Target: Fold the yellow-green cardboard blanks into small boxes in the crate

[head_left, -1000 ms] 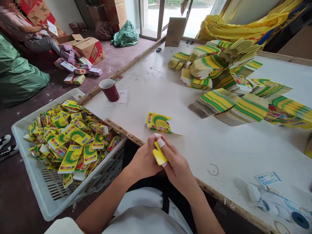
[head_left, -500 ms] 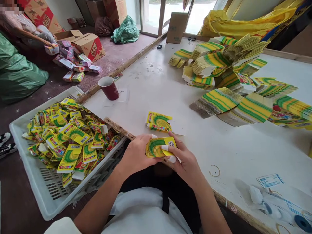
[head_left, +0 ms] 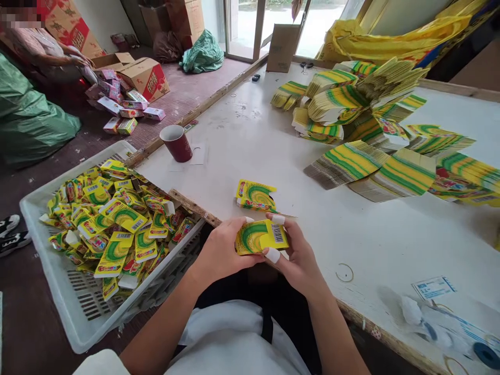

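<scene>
Between both hands, just over the table's front edge, is a small yellow and green carton (head_left: 255,237) with a barcode at its right end. My left hand (head_left: 221,247) grips its left end, fingers wrapped round it. At the barcode end, my right hand (head_left: 299,255) holds it between thumb and fingers, with white covers on the tips. Just beyond, another yellow carton (head_left: 255,195) lies on the white table (head_left: 234,140), its right end cut or open. To my left, a white plastic basket (head_left: 54,291) holds many similar cartons (head_left: 113,250).
A maroon mug (head_left: 177,143) stands near the table's left edge. Stacks of flat printed cartons (head_left: 347,161) cover the back right. Tape and plastic wrap (head_left: 449,323) lie at front right. Another person (head_left: 47,52) sits beyond the basket near cardboard boxes (head_left: 144,78).
My right index finger has moved off the carton's top face to its far right edge, uncovering more of the barcode. The other person's hands have drawn back from a small box.
</scene>
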Motion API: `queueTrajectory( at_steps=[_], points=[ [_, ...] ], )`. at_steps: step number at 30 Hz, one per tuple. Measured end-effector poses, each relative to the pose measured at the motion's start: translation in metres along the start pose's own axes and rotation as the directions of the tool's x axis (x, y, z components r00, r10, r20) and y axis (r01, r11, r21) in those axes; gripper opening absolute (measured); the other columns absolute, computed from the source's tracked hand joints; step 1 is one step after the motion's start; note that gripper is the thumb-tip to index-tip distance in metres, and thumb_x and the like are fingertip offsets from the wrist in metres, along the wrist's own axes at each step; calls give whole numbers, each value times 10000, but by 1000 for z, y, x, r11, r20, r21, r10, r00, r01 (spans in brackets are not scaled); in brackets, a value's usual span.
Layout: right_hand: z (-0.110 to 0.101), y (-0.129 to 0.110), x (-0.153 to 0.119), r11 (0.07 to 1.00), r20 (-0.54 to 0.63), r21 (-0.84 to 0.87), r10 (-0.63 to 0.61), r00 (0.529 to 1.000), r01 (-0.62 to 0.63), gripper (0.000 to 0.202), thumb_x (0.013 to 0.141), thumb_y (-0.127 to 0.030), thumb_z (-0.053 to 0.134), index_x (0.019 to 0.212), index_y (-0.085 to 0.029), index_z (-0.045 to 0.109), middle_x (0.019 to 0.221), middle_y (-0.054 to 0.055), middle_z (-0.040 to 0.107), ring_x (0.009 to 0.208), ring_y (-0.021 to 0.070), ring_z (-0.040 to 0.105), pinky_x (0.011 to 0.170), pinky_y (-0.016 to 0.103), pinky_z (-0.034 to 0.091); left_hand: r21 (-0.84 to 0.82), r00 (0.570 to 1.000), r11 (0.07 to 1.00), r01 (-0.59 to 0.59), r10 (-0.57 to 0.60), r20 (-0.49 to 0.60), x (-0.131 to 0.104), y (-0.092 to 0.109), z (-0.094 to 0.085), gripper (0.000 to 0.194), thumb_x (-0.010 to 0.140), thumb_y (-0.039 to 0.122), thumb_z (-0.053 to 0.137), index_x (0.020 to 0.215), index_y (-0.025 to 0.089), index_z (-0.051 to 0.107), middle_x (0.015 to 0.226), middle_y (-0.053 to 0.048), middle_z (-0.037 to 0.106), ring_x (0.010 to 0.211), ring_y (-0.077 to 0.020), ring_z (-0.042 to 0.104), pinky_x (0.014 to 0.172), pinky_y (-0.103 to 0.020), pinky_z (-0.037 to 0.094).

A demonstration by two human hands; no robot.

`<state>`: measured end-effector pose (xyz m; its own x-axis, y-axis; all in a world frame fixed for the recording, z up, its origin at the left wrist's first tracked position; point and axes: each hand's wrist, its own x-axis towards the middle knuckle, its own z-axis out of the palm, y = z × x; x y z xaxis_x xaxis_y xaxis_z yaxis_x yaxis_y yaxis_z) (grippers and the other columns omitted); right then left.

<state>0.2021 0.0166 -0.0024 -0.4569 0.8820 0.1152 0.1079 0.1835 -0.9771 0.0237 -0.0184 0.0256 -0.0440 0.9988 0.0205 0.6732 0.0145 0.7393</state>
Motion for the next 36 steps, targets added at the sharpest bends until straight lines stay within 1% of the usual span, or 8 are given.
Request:
queueTrajectory(
  at_steps=[4,6,9,12,23,29,32,36],
  points=[
    [4,0,9,1000,14,-5,19,1000,-19,641,856,-359,682,1408,-269,368,1424,137,545,1184,267,633,991,452,541,-206,995,975,88,-94,-19,-4,-11,-6,502,621,404,847,1036,213,639,903,-23,709,782,-211,672,733,-326,554],
    [1,5,20,997,-30,-81,-9,1000,6,666,837,-375,696,1409,-256,376,1401,145,569,1132,267,664,990,469,538,-462,971,885,59,-158,-179,-2,-24,-16,455,621,428,853,966,233,629,844,13,684,741,-167,650,673,-266,538],
    [-7,19,42,931,-202,-364,-87,975,8,460,855,-316,633,1290,-235,505,1240,129,674,1090,285,666,959,499,534,-749,721,630,-205,-420,-551,6,-50,-34,467,638,604,791,876,262,579,887,16,664,875,-166,653,754,-269,555],
    [-10,33,61,875,-256,-482,-95,962,-42,373,808,-177,583,1178,-217,581,1096,127,709,1039,321,634,904,541,516,-861,591,429,-273,-631,-502,12,-65,-42,475,708,713,679,851,277,557,994,-14,657,1083,-191,626,919,-332,541],
    [-1,26,61,914,-309,-400,-70,949,-63,392,773,-126,545,1132,-251,452,887,31,579,824,236,582,794,444,513,-916,789,398,-60,-542,-287,10,-24,18,633,710,645,754,1166,266,533,1313,-113,574,1189,-216,572,943,-331,511],
    [25,-11,26,963,37,258,63,997,-70,492,767,-247,709,1167,-300,429,854,-32,551,766,149,591,705,292,532,-937,923,331,-114,-314,-223,7,5,21,685,630,760,722,1083,261,600,1037,-70,672,1039,-257,634,840,-364,534],
    [39,-26,9,874,228,436,121,966,-212,547,758,-296,773,1203,-307,455,906,-18,584,777,142,586,712,288,524,-942,902,278,-190,-328,-279,10,16,18,594,685,783,635,945,250,599,784,-13,579,767,-203,601,719,-342,531],
    [44,-27,3,901,168,372,171,971,-223,573,707,-323,826,1184,-281,511,852,-24,574,753,147,560,670,276,496,-930,843,301,-212,-426,-330,13,17,21,647,575,805,715,866,248,558,726,36,458,638,-129,472,633,-259,490]
  ],
)
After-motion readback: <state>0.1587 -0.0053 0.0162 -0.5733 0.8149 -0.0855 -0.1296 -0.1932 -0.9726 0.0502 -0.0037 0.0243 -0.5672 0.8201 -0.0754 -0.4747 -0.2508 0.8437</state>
